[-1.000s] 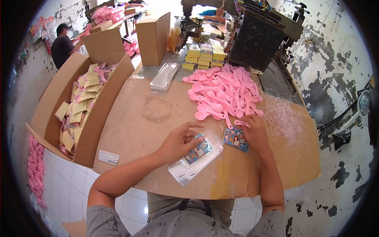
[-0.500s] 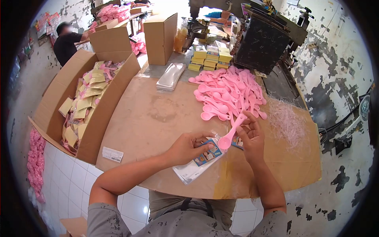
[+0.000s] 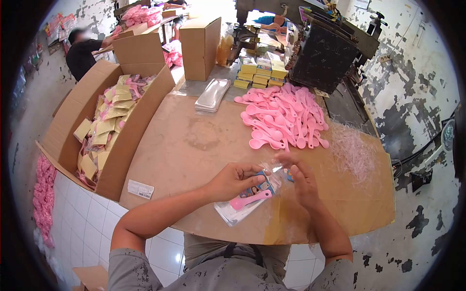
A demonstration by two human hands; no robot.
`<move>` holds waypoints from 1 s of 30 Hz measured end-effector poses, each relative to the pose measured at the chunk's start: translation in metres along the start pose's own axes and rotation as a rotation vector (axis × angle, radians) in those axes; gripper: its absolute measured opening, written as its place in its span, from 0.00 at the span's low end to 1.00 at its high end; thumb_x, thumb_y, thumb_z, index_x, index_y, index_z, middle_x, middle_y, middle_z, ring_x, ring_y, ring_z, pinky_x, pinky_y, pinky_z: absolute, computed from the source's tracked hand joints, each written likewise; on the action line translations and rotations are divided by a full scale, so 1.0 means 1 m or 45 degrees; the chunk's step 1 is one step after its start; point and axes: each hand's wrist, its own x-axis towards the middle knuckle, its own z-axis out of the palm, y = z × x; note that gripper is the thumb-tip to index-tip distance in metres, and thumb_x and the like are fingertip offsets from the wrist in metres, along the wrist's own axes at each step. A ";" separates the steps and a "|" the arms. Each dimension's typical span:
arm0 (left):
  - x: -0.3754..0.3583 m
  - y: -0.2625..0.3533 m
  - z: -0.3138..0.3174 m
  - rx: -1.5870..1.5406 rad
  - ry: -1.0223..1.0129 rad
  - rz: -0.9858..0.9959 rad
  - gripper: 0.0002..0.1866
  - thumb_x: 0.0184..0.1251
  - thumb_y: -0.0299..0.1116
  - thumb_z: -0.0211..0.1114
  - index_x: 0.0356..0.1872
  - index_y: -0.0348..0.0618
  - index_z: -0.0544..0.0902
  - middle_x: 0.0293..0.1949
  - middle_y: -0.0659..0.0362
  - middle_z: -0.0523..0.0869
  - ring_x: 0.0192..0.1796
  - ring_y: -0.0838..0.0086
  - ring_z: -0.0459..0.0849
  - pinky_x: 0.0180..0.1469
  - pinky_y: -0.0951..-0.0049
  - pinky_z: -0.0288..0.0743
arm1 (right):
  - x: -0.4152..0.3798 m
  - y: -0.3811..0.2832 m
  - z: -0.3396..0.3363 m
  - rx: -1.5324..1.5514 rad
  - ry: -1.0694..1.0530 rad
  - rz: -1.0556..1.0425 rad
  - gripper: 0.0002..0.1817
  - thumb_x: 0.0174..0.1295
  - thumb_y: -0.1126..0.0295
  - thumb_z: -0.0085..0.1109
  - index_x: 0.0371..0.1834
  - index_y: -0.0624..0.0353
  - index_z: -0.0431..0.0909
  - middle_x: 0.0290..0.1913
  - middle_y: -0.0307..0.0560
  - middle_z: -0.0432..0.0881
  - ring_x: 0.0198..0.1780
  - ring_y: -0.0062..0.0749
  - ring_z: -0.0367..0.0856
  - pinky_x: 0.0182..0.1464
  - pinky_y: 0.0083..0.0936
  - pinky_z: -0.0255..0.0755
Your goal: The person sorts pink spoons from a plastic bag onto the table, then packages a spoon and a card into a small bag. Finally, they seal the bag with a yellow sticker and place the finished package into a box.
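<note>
My left hand (image 3: pixel 234 181) pinches a clear plastic bag with a blue printed card (image 3: pixel 256 187) in it. A pink spoon (image 3: pixel 251 199) lies across the card, its round bowl toward the lower left. Under it, a stack of clear bags (image 3: pixel 234 213) rests on the cardboard-covered table. To the right, my right hand (image 3: pixel 302 180) is raised with its fingers apart, partly blurred, beside the bag's opening; no object shows in it. Another blue card (image 3: pixel 290 175) is partly hidden behind that hand. Beyond the hands lies a heap of pink spoons (image 3: pixel 286 114).
An open carton (image 3: pixel 141 131) of packed bags stands left. Clear packs (image 3: pixel 212 95), card stacks (image 3: pixel 262 69), a tall box (image 3: pixel 199 48) and a black machine (image 3: pixel 323 51) are at the back. Shredded plastic (image 3: pixel 357 153) lies right. A person (image 3: pixel 83 54) is at far left.
The pink spoon has left my right hand and now lies over the card at my left hand. My right hand has opened and shifted slightly.
</note>
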 end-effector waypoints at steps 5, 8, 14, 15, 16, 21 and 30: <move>-0.004 0.006 0.000 -0.029 -0.073 0.071 0.19 0.83 0.34 0.64 0.68 0.37 0.79 0.51 0.59 0.91 0.51 0.82 0.87 0.53 0.77 0.81 | 0.023 -0.058 -0.001 -0.442 -0.248 -0.222 0.05 0.68 0.76 0.69 0.45 0.60 0.88 0.64 0.51 0.81 0.66 0.44 0.80 0.66 0.43 0.75; -0.002 0.002 0.004 0.011 0.060 0.306 0.20 0.81 0.33 0.65 0.68 0.38 0.79 0.59 0.56 0.88 0.60 0.77 0.85 0.64 0.72 0.78 | 0.045 -0.083 -0.011 -0.403 -0.269 -0.385 0.05 0.64 0.75 0.72 0.41 0.58 0.88 0.56 0.48 0.85 0.62 0.42 0.82 0.60 0.39 0.77; -0.012 0.005 0.002 0.253 0.074 0.544 0.21 0.77 0.29 0.66 0.68 0.38 0.78 0.65 0.53 0.85 0.67 0.72 0.82 0.72 0.67 0.73 | 0.059 -0.125 0.003 -0.775 -0.100 -0.121 0.06 0.62 0.76 0.74 0.41 0.60 0.89 0.38 0.42 0.88 0.35 0.27 0.81 0.37 0.25 0.73; -0.014 0.007 0.004 0.145 0.007 0.505 0.22 0.76 0.29 0.66 0.68 0.38 0.78 0.64 0.53 0.86 0.66 0.71 0.83 0.71 0.67 0.74 | 0.059 -0.124 0.006 -0.768 -0.053 -0.127 0.06 0.63 0.76 0.74 0.41 0.61 0.89 0.37 0.42 0.87 0.33 0.25 0.80 0.35 0.24 0.71; -0.015 0.009 0.006 0.254 0.049 0.590 0.21 0.77 0.29 0.65 0.68 0.38 0.79 0.63 0.54 0.87 0.64 0.72 0.84 0.69 0.67 0.75 | 0.059 -0.121 0.009 -0.760 -0.010 -0.133 0.05 0.63 0.76 0.74 0.41 0.61 0.89 0.36 0.41 0.87 0.31 0.23 0.79 0.32 0.22 0.70; -0.012 0.005 0.005 0.400 0.195 0.550 0.16 0.83 0.29 0.59 0.64 0.36 0.83 0.54 0.56 0.91 0.59 0.74 0.88 0.64 0.69 0.80 | 0.054 -0.118 0.013 -0.744 -0.049 -0.061 0.06 0.66 0.73 0.72 0.43 0.62 0.88 0.36 0.43 0.86 0.30 0.26 0.80 0.32 0.25 0.72; -0.013 0.009 0.011 -0.026 0.192 0.441 0.17 0.83 0.24 0.59 0.67 0.36 0.80 0.55 0.53 0.91 0.55 0.79 0.88 0.59 0.76 0.82 | 0.054 -0.092 0.020 -0.800 0.099 -0.236 0.11 0.63 0.76 0.72 0.48 0.59 0.86 0.44 0.43 0.86 0.40 0.33 0.83 0.39 0.29 0.75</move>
